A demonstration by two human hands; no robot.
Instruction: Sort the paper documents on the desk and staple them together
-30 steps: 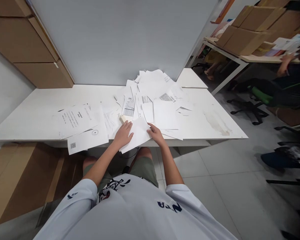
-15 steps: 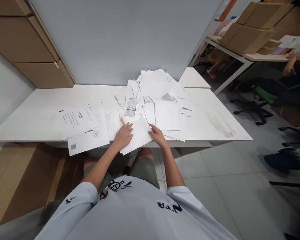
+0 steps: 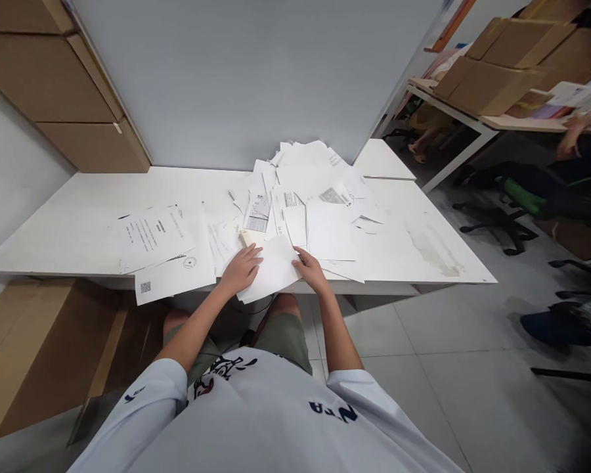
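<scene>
White sheets of paper (image 3: 272, 276) lie slanted at the desk's front edge, their near corner jutting past it. My left hand (image 3: 242, 269) rests on their left side, fingers stretched out and lying flat. At the right edge, my right hand (image 3: 309, 268) pinches the sheets between thumb and fingers. Just beyond my left fingertips is a small cream-coloured block (image 3: 249, 237), partly hidden by the hand. A messy heap of papers (image 3: 309, 164), some printed, spreads behind both hands. To the left lie printed pages (image 3: 152, 236) and a sheet with a QR code and round stamp (image 3: 172, 279).
The white desk (image 3: 93, 217) backs onto a grey panel (image 3: 246, 72). Cardboard boxes (image 3: 93, 148) are stacked at the back left, with another large carton (image 3: 34, 348) below the desk. On the right are an office chair (image 3: 512, 223), a second table with boxes (image 3: 487, 82) and a seated person.
My view has shifted slightly. Both hands stay at the same places on the sheets, and the papers lie as before. At far right, the other person's hand has moved a little.
</scene>
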